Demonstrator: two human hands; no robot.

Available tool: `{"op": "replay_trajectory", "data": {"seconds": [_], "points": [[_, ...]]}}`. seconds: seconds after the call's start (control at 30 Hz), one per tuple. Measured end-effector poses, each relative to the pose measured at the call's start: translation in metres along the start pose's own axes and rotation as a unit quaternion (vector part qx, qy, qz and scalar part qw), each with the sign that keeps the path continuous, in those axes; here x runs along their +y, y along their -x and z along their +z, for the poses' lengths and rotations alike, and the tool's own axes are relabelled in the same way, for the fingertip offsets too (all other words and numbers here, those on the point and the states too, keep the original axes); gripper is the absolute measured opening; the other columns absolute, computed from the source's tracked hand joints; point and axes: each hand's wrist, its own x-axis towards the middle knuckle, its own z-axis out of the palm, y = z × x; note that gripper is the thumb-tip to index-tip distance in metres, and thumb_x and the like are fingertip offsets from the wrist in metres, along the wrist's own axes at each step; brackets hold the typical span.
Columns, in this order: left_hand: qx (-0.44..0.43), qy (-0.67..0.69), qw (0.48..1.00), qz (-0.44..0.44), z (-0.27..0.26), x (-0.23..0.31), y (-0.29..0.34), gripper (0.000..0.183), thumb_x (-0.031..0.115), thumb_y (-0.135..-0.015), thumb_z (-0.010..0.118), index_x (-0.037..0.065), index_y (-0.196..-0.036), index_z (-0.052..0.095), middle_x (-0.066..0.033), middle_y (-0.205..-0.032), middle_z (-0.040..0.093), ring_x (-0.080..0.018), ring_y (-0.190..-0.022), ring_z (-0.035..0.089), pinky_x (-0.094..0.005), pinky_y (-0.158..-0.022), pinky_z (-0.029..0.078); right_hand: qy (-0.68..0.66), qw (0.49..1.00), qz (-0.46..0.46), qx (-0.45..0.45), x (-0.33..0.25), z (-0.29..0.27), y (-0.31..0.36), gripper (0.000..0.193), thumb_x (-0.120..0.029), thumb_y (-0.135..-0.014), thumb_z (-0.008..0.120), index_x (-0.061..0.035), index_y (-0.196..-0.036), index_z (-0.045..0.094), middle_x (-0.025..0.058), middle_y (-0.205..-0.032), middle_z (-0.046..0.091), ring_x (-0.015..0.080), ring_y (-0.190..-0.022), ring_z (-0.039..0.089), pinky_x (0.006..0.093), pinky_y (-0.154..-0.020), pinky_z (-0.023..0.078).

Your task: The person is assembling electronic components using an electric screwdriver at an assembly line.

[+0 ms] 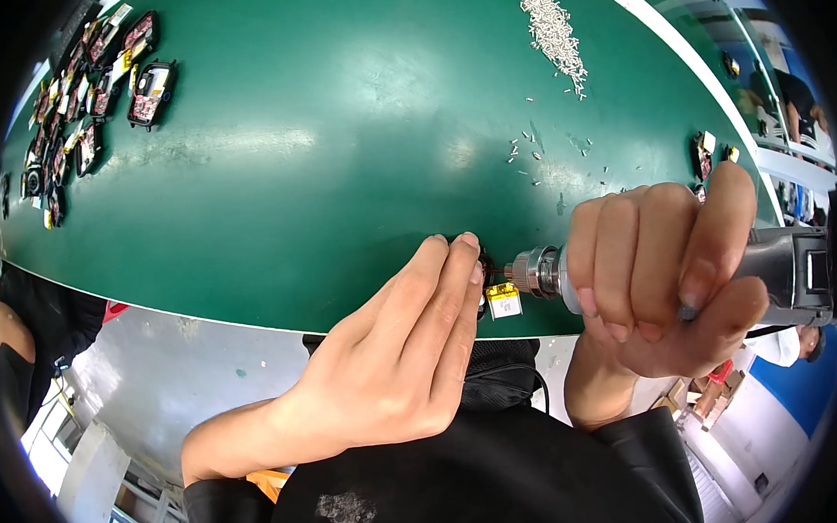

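My right hand (663,258) is wrapped round an electric screwdriver (535,272), which lies nearly level with its tip toward the left. Its thin bit meets a small black electronic device (489,266) near the table's front edge. My left hand (394,345) presses on that device from the left, fingers long and held together, and hides most of it. A small silver battery pack with a yellow end (504,302) sticks out from the device, just below the screwdriver's metal nose.
Many opened black device housings (153,91) with boards and batteries cluster at the far left of the green table (342,172). A heap of small metal screws or pins (554,37) lies at the back right, with several strays nearer. More devices (702,155) sit by the right edge.
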Motion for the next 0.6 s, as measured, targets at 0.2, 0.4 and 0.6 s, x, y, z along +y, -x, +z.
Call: {"op": "replay_trajectory", "data": {"seconds": [0.2, 0.4, 0.6], "points": [[-0.044, -0.013, 0.999, 0.009, -0.016, 0.002, -0.004, 0.034, -0.004, -0.063, 0.063, -0.016, -0.095, 0.061, -0.0255, -0.105, 0.060, -0.0343, -0.091, 0.061, -0.0368, -0.071, 0.056, 0.005, 0.999, -0.032, 0.031, -0.003, 0.018, -0.006, 0.029, -0.026, -0.090, 0.063, -0.0090, -0.082, 0.041, -0.0029, -0.052, 0.042, 0.0087, -0.040, 0.038, 0.0246, -0.047, 0.038], [-0.077, 0.014, 0.997, 0.006, -0.024, 0.009, 0.001, 0.035, 0.003, -0.069, 0.061, -0.013, -0.101, 0.061, -0.0220, -0.114, 0.058, -0.0314, -0.103, 0.057, -0.0352, -0.087, 0.051, -0.114, 0.989, -0.064, -0.072, 0.003, 0.007, -0.004, 0.031, -0.010, -0.069, 0.083, -0.0011, -0.077, 0.055, 0.0043, -0.055, 0.056, 0.0144, -0.044, 0.050, 0.0275, -0.043, 0.040], [-0.052, -0.055, 0.983, -0.167, -0.083, -0.040, 0.017, 0.048, -0.006, -0.065, 0.065, -0.001, -0.113, 0.059, -0.0163, -0.117, 0.059, -0.0333, -0.105, 0.057, -0.0408, -0.090, 0.048, -0.285, 0.938, -0.191, 0.047, -0.021, -0.012, 0.032, 0.025, -0.023, -0.086, 0.069, -0.0083, -0.086, 0.049, -0.0005, -0.051, 0.052, 0.0096, -0.042, 0.050, 0.0251, -0.045, 0.044]]}}
